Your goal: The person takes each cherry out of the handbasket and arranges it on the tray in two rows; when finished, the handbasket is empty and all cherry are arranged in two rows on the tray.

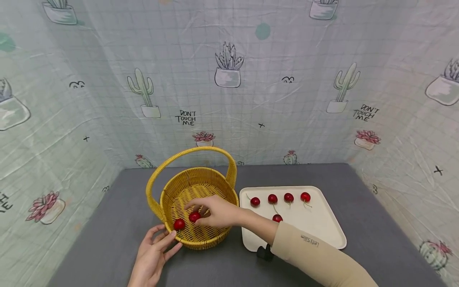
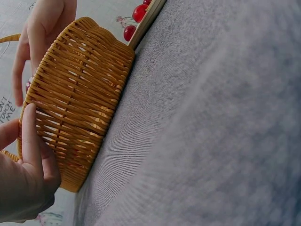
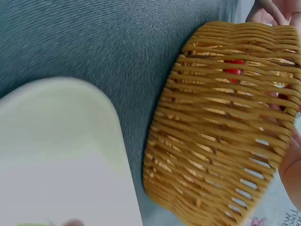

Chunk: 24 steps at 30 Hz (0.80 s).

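Note:
A yellow woven basket (image 1: 201,244) with a tall arched handle (image 1: 190,150) stands on the grey table. My left hand (image 1: 153,251) grips its near-left rim, thumb over the edge and fingers against the outer weave. Over the basket's opening, my right hand (image 1: 216,211) pinches a red cherry (image 1: 195,217) between thumb and fingers. In the left wrist view this cherry (image 2: 29,84) shows near rim height, partly hidden by the weave. Another cherry (image 1: 179,224) lies inside the basket by the left thumb; the right wrist view shows red through the weave.
Right of the basket, a white tray (image 1: 319,227) holds several cherries with stems, such as one cherry (image 1: 305,197) at its far right. The right forearm crosses the tray's near-left part. A patterned cloth (image 1: 251,119) hangs behind the table (image 1: 118,223) and at both sides.

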Each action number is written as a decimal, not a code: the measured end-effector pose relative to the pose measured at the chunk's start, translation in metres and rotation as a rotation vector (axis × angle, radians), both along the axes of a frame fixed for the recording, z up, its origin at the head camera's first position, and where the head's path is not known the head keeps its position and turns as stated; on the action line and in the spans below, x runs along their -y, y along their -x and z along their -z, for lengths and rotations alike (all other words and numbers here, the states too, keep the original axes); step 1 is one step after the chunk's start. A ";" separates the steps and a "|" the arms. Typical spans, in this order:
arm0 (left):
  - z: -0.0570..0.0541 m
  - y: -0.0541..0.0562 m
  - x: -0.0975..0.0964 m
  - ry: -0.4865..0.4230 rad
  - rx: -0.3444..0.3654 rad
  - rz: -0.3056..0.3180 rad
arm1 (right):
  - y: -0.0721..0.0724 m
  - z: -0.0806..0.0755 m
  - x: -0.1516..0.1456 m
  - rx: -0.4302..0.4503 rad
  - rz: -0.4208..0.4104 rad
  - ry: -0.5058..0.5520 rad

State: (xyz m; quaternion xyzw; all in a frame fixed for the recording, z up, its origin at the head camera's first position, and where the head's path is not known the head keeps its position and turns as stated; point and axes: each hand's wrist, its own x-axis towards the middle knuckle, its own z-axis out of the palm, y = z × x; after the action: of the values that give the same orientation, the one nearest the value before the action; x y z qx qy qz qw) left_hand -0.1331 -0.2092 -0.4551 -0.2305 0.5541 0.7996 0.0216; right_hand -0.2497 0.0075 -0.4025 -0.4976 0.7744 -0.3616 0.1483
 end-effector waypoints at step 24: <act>0.002 -0.001 0.000 -0.006 -0.012 0.017 | -0.003 -0.018 -0.071 0.122 0.139 0.086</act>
State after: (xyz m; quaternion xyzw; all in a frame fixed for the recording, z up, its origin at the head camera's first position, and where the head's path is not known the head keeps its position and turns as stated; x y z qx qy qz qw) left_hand -0.1323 -0.2090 -0.4575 -0.2210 0.5537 0.8024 0.0259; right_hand -0.2462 0.0783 -0.3840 -0.4256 0.7802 -0.4338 0.1482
